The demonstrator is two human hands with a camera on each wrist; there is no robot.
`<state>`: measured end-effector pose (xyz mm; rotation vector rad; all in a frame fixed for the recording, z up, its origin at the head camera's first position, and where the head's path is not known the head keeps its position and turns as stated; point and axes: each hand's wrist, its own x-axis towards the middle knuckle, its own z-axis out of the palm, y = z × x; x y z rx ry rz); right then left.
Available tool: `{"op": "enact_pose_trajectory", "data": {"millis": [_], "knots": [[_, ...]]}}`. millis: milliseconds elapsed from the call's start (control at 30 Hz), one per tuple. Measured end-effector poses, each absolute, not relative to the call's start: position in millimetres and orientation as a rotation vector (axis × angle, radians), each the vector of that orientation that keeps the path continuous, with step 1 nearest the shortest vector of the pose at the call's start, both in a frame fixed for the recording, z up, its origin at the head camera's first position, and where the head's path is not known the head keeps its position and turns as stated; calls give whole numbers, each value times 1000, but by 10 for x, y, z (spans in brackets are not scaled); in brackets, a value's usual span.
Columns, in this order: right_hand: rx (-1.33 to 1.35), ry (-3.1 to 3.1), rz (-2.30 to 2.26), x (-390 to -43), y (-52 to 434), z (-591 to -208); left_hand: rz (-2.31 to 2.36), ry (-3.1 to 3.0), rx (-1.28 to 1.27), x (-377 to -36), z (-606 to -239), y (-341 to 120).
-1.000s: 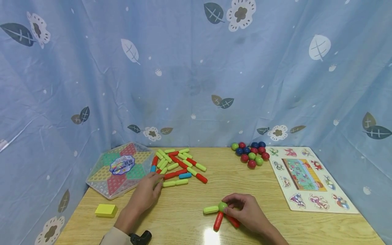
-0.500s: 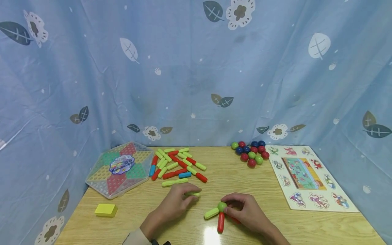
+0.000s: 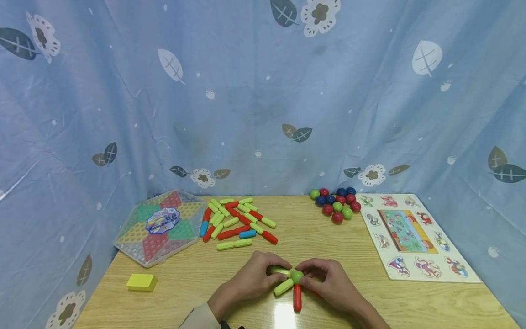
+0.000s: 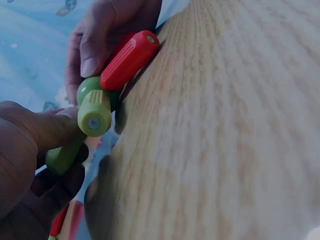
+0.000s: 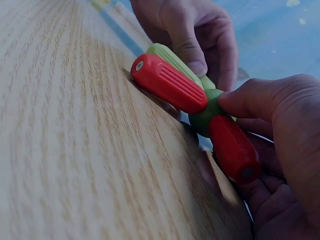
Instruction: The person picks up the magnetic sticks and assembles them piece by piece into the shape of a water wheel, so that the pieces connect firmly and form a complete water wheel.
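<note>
Two hands meet at the near middle of the wooden table in the head view: the left hand curls its fingers round a light green stick and holds it against the green ball, while the right hand pinches that ball from the other side. A second light green stick and a red stick jut from the ball toward the near edge; another red stick is mostly hidden under the right hand. Farther back, the hexagonal clear case holds coloured peg sections, though its contents are too small to make out; beside it lies a loose pile of sticks, and a cluster of balls sits near the animal puzzle board. A yellow block lies at the near left. From the left wrist, the left hand fills the lower left corner, largely cut off, its thumb pressed on a light green stick seen end-on; the green ball is mostly covered, and the red stick lies along the table edge under the right hand. From the right wrist, the right hand grips a red stick and touches the green ball; another red stick points toward the camera, and the left hand presses a light green stick, partly hidden behind it.
</note>
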<state>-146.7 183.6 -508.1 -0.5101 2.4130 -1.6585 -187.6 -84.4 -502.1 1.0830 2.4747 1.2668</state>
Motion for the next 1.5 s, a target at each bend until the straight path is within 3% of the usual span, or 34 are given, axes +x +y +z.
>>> {"op": "enact_pose_trajectory", "data": {"millis": [1067,1500], "knots": [[-527,2391,-1675,-1482,1843,-5144,1371,2430,1013,-1778,-5043,-836],[-519,2405,-1666,-1462,1863,-5104,1629,2114,836,-1878,-4901,-1465]]}}
